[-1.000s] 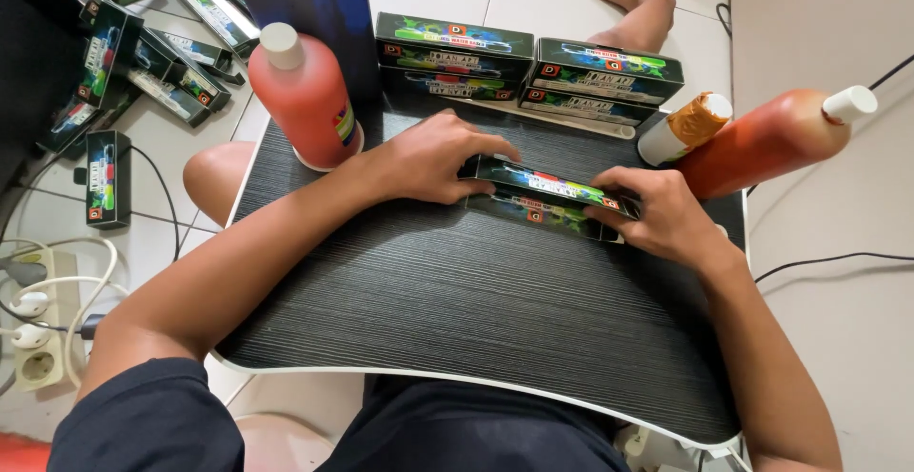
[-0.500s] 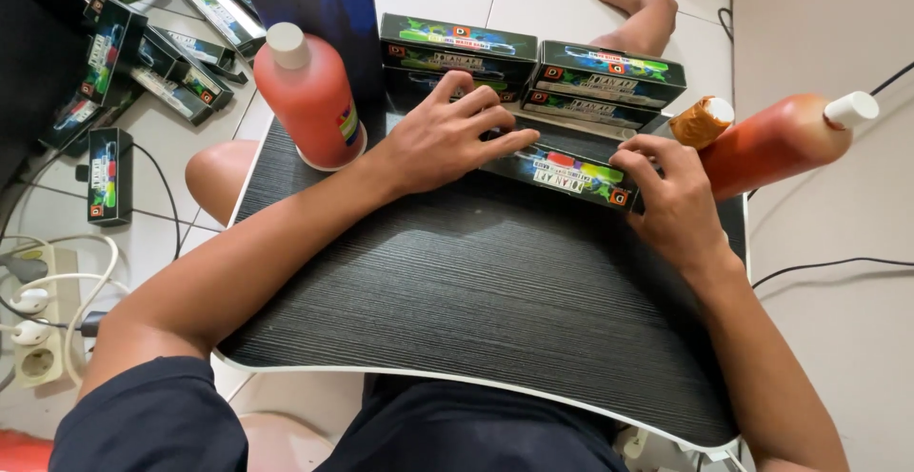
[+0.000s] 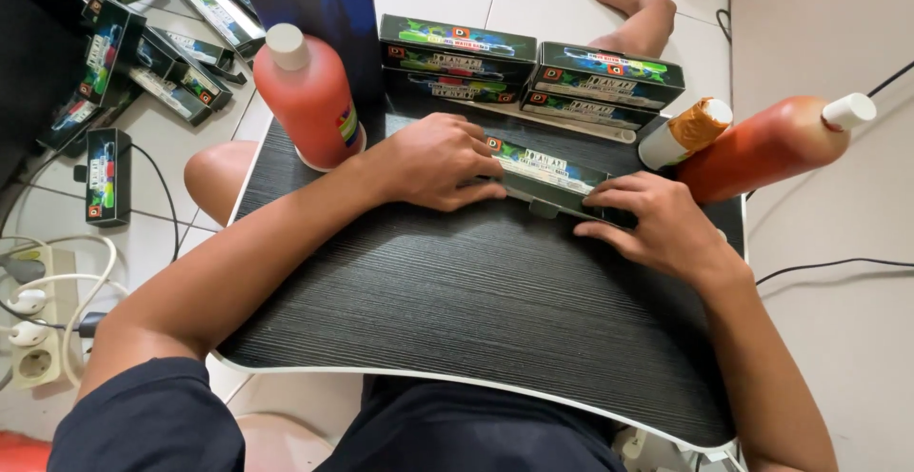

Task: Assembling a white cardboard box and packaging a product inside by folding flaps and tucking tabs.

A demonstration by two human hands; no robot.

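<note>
Left hand: the left hand (image 3: pixel 433 160) lies palm down on the left end of the long dark box (image 3: pixel 552 179), fingers pressing it to the lap table (image 3: pixel 457 320); it grasps nothing else
Right hand: the right hand (image 3: pixel 657 225) pinches the right end of the same box, fingers closed on its near edge
Box place: it lies flat at about 12 o'clock from the table middle, just before the stacked boxes (image 3: pixel 533 77)
Step in hand: I judge the box is being closed or folded shut, both ends held
Next move: it seems to need steady pressing along the flap, without sliding the box
Edges: the upright red bottle (image 3: pixel 307 101) stands at 10 o'clock, near the left wrist; the tilted red bottle (image 3: pixel 771 144) and a small white tube (image 3: pixel 685 131) lie at 2 o'clock, just beside the right hand
Open room: the near half of the table, toward 6 o'clock, is bare
Floor: more boxes (image 3: pixel 143 53) lie at 9 to 10 o'clock, well apart
</note>
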